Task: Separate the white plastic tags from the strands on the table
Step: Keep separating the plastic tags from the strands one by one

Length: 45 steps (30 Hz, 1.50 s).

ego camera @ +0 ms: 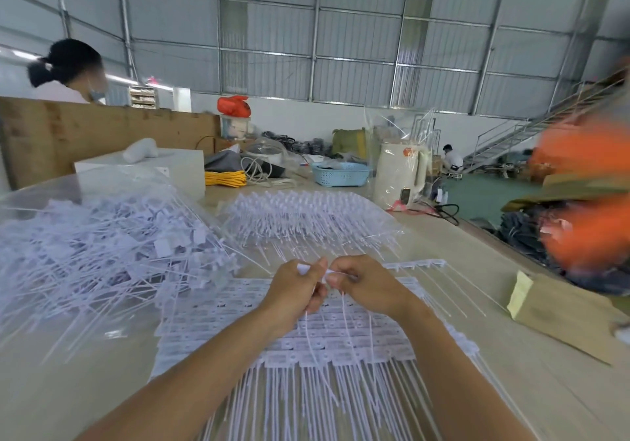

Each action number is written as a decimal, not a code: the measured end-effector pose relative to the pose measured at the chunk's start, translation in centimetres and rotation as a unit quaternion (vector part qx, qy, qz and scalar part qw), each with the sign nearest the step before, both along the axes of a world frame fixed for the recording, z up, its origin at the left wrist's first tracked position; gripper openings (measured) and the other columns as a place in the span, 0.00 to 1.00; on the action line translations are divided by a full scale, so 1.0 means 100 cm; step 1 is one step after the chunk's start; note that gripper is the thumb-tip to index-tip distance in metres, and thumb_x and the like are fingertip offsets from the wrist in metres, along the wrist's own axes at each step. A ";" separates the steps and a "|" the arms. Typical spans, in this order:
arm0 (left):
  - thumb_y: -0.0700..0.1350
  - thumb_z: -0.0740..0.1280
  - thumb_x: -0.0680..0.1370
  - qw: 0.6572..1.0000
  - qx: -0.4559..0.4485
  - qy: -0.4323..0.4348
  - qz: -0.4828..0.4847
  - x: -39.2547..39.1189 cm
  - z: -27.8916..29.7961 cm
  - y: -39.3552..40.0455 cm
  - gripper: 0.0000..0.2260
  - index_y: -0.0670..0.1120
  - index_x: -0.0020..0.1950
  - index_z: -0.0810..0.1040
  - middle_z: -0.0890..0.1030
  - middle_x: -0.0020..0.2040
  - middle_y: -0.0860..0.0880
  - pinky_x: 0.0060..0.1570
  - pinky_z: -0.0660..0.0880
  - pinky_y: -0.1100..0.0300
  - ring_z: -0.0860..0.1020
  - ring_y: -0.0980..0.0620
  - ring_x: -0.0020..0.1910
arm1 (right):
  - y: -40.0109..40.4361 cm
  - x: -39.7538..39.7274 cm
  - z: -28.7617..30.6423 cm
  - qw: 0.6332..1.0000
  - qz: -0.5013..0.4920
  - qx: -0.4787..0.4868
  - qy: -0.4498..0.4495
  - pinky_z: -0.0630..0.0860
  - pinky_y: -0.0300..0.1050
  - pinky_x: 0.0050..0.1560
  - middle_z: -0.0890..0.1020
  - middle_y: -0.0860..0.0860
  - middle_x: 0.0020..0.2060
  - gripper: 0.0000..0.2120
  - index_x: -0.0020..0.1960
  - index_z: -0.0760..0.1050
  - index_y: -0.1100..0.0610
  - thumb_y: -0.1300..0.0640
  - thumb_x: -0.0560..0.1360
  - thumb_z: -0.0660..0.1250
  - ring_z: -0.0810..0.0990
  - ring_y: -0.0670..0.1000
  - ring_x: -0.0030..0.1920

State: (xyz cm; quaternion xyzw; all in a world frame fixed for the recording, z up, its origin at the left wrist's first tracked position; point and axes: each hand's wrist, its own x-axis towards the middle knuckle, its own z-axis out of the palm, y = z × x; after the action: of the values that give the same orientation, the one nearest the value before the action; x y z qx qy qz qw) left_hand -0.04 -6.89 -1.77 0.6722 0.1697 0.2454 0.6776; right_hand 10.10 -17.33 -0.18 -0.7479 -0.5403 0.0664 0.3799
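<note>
Fingers of the left hand (296, 285) and right hand (362, 283) pinch one white tag (325, 275) at frame centre; uneven twisting could tear it or tangle its strands (308, 324).

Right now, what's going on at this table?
A person is pulling white plastic tags apart by hand. The left hand and right hand meet above the table, each pinching a small white tag between them, with thin strands hanging below the fingers. Underneath lie joined sheets of tags not yet split. A loose heap of separated tags sits to the left, and another batch lies farther back.
</note>
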 end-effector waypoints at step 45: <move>0.48 0.68 0.77 0.993 -0.118 0.011 -0.024 -0.007 0.014 0.008 0.08 0.43 0.48 0.79 0.81 0.37 0.45 0.27 0.74 0.64 0.78 0.53 0.28 | 0.008 -0.014 0.007 0.966 -0.069 0.172 0.182 0.79 0.53 0.43 0.75 0.56 0.31 0.07 0.40 0.75 0.67 0.64 0.73 0.70 0.75 0.52 0.35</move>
State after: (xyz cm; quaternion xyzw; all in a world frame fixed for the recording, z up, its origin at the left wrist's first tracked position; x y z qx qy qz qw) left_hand -0.70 -6.13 -0.41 0.5943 0.1886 0.1997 0.7559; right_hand 8.74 -16.53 0.47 -0.6823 -0.4120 0.0816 0.5983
